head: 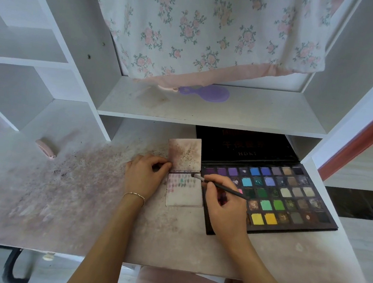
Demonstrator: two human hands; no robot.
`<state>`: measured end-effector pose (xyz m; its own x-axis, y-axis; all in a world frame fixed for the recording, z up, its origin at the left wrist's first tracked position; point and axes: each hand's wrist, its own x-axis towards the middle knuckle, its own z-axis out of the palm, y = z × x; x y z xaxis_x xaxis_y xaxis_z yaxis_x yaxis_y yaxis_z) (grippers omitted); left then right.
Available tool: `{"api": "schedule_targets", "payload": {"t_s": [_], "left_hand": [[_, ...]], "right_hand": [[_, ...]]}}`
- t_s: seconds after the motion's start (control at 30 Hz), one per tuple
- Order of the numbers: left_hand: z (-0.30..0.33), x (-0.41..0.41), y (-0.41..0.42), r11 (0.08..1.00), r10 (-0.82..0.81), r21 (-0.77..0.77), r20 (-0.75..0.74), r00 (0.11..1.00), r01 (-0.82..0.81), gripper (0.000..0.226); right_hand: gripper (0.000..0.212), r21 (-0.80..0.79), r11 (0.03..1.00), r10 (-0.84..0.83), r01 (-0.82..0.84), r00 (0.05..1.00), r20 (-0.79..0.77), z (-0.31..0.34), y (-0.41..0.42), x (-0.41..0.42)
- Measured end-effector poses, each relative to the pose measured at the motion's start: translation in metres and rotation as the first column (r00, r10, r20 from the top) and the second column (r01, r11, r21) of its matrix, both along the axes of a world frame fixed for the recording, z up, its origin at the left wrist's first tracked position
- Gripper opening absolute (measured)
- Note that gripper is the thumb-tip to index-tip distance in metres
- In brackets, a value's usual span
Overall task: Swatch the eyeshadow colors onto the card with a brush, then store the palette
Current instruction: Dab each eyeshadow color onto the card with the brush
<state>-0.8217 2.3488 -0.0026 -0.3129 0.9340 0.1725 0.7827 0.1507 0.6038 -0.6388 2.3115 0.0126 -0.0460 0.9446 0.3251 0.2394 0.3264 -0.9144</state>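
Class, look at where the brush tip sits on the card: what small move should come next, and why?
Probably a short downward stroke: the right hand holds the brush with its tip at the top row's right end on the card, which the left hand steadies.

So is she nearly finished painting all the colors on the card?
Not yet. The card has a few short rows of swatches across its top; the rest is bare. Right now the right hand holds the brush with its tip at the card's top right corner, while the left hand steadies the card's left edge. The palette still lies open with many colors, so more swatching and storing it remain.
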Motion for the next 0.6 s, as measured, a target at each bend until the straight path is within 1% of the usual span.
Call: {"api": "schedule_targets", "payload": {"t_s": [0.23,0.3,0.4,0.6], "left_hand": [[0.001,0.000,0.000,1.000,-0.002,-0.003,0.002,1.000,0.002,0.012],[0.001,0.000,0.000,1.000,-0.001,-0.004,-0.005,1.000,0.001,0.012],[0.001,0.000,0.000,1.000,-0.009,-0.002,-0.007,1.000,0.009,0.013],[0.002,-0.001,-0.001,1.000,-0.017,-0.003,0.024,1.000,0.017,0.011]], "right_hand": [[0.039,-0.002,0.999,-0.042,0.042,0.999,0.032,-0.001,-0.006,0.042],[0.036,-0.031,0.997,-0.069,0.071,0.996,0.050,-0.001,-0.007,0.054],[0.035,-0.034,0.992,-0.122,0.125,0.989,0.082,-0.001,-0.009,0.070],[0.037,-0.025,0.984,-0.172,0.176,0.979,0.112,-0.006,-0.015,0.084]]}}
